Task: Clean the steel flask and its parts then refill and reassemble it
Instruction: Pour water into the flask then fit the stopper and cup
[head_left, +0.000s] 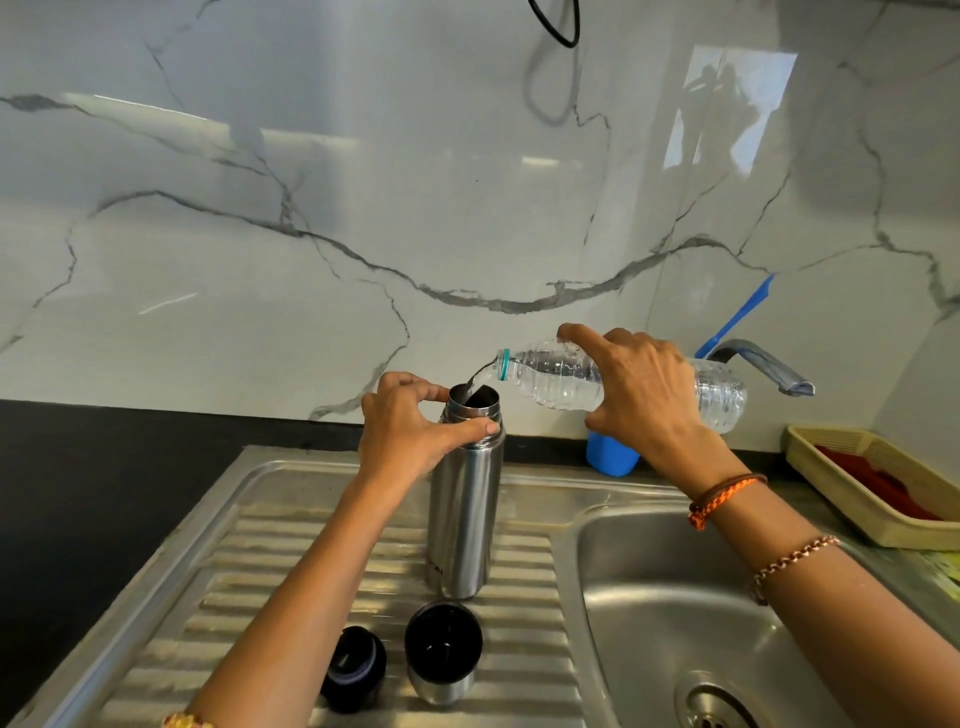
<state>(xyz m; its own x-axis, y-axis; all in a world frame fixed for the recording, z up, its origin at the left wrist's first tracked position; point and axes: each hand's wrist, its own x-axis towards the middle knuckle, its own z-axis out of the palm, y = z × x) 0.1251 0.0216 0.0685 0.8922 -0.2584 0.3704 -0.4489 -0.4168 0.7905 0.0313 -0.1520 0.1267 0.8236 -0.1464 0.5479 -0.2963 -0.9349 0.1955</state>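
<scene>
Left hand (410, 426) gripping flask (464, 499) neck, right hand (641, 387) clasping tilted water bottle (566, 375): refilling underway, stopper (354, 667) and cup lid (443, 652) apparently still to refit

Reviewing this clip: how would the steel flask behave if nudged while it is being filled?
The steel flask is tall and narrow on the ribbed drainboard, so probably tippy; the left hand grips its neck. Its polished wall looks slippery. Water from the plastic bottle likely makes it heavier.

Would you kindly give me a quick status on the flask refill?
Left hand grips flask neck; right hand tilts plastic bottle, water pouring in. Stopper and cup lid off, on drainboard. Nothing blocking.
</scene>
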